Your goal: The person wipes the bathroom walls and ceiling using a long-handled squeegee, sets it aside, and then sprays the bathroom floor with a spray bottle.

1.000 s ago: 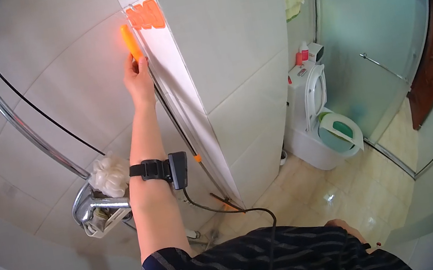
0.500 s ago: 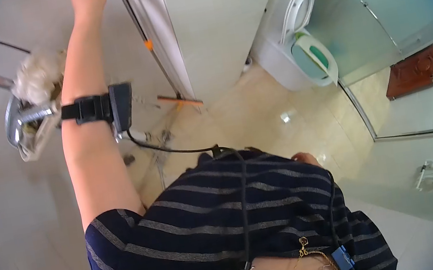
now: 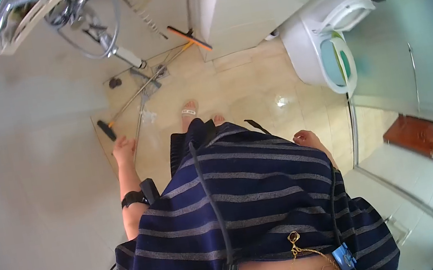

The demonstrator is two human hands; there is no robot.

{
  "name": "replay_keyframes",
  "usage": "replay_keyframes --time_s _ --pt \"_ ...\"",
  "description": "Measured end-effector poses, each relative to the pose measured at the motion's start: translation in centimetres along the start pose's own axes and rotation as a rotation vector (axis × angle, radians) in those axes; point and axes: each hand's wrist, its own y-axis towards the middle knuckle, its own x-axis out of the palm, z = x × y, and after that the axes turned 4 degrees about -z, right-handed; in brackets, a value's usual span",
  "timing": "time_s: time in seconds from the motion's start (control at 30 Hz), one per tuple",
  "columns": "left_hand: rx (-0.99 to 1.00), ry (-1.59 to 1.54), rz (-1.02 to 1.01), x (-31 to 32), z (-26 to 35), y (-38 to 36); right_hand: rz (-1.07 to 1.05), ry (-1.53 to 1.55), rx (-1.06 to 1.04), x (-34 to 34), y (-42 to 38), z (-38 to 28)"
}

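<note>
My left hand [image 3: 125,148] hangs low on the left, its fingers loosely bent and apart, with nothing seen in it. Just beyond it in the view is the black head [image 3: 106,130] of a long-handled tool. That tool's pole slants up toward a squeegee [image 3: 190,38] with a black and orange blade by the wall corner. A second thin pole [image 3: 139,126] passes close to the hand's right side. At my right side, my right hand [image 3: 305,138] is held near the striped shirt [image 3: 237,189], fingers curled in and no object visible in them.
A shower mixer [image 3: 72,10] with hose and a shelf [image 3: 31,20] are on the wall at upper left. A toilet [image 3: 310,45] with its lid raised stands at right, beside glass panels [image 3: 382,61]. A brown wooden cabinet [image 3: 429,142] lies beyond.
My left arm has come down from the upper wall to my side, and the hand is empty. The view has tilted down, showing my feet and the floor tools. My right hand shows more.
</note>
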Motion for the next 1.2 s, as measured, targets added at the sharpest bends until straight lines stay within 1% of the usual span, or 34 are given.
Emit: replay_keyframes --time_s 0.03,0.1,0.13,0.2,0.23,0.3,0.33,0.4,0.43,0.47,0.5,0.53,0.6,0.63,0.67,0.7,0.77,0.8,0.87,0.93,1.0,1.03,1.1,1.13,1.17,1.2 --pt "-0.009 -0.015 0.036 -1.1 -1.5 -1.6 -0.025 -0.024 -0.019 -0.3 1.0 -0.1" --pt "-0.247 -0.037 0.112 -3.0 -4.2 -4.7 -0.075 -0.094 -0.132 -0.7 3.3 -0.3" --pt "-0.254 -0.054 0.143 -3.4 -5.4 -5.8 -0.098 -0.116 -0.151 -0.8 4.3 -0.7" --pt "-0.184 -0.006 0.259 -4.0 -7.9 -7.8 -0.123 -0.166 -0.192 -1.0 6.7 -1.9" --pt "-0.193 -0.022 0.286 -4.3 -8.7 -8.8 -0.160 -0.219 -0.240 -0.9 8.7 -1.7" --pt "-0.144 0.135 0.240 -4.5 -9.6 -10.5 -0.177 -0.299 -0.307 -0.9 10.6 -4.1" --pt "-0.155 0.120 0.256 -4.4 -9.9 -11.3 -0.175 -0.359 -0.360 -0.9 11.3 -5.4" --pt "-0.236 -0.105 0.271 -4.5 -10.1 -12.5 -0.190 -0.431 -0.399 -0.5 13.3 -7.4" --pt "-0.245 -0.117 0.281 -4.9 -11.4 -12.5 -0.175 -0.475 -0.482 -0.2 14.1 -8.5" --pt "-0.227 0.004 0.269 -5.4 -13.1 -12.5 -0.159 -0.519 -0.564 0.2 14.4 -9.7" --pt "-0.210 0.124 0.254 -6.0 -14.7 -12.4 -0.167 -0.536 -0.564 0.5 14.6 -11.0" --pt "-0.223 0.110 0.256 -6.2 -15.4 -12.6 -0.191 -0.509 -0.548 0.9 14.2 -12.8" --pt "-0.353 0.116 0.255 -6.4 -16.6 -12.5 -0.219 -0.504 -0.528 1.9 14.6 -14.7" --pt "-0.366 0.098 0.253 -6.4 -16.9 -12.2 -0.258 -0.478 -0.484 2.8 15.4 -14.8" --pt "-0.426 0.065 0.237 -6.4 -17.1 -11.9 -0.296 -0.454 -0.439 3.7 16.2 -14.9" --pt "-0.486 0.032 0.219 -6.4 -17.2 -11.3 -0.298 -0.477 -0.434 4.6 17.0 -15.0" --pt "-0.510 -0.006 0.174 -6.4 -16.9 -9.5 -0.375 -0.522 -0.319 6.3 18.1 -15.1" --pt "-0.520 -0.025 0.134 -6.6 -16.7 -8.4 -0.377 -0.544 -0.308 7.2 18.5 -15.1" --pt "-0.534 -0.053 0.098 -7.0 -16.3 -5.4 -0.476 -0.505 -0.113 9.1 19.9 -15.8" --pt "-0.539 -0.078 0.066 -7.9 -16.1 -1.4 -0.469 -0.514 -0.096 11.8 21.6 -17.9" --pt "-0.503 -0.141 0.058 -8.9 -16.5 2.6 -0.479 -0.267 0.070 14.9 23.3 -20.8" --pt "-0.518 -0.154 0.060 -9.5 -16.9 4.6 -0.483 -0.285 0.080 16.6 25.7 -21.3" --pt "-0.470 -0.267 0.067 -10.6 -17.9 8.2 -0.365 -0.422 -0.163 20.3 31.6 -22.2" --pt "-0.484 -0.275 0.066 -11.0 -18.4 9.5 -0.321 -0.278 -0.178 22.5 33.2 -23.8" --pt "-0.519 -0.341 0.111 -11.2 -18.9 11.3 -0.272 -0.134 -0.196 25.1 34.6 -26.2" --pt "-0.549 -0.409 0.157 -11.3 -19.7 13.3 -0.292 -0.171 -0.188 27.4 35.9 -28.8"
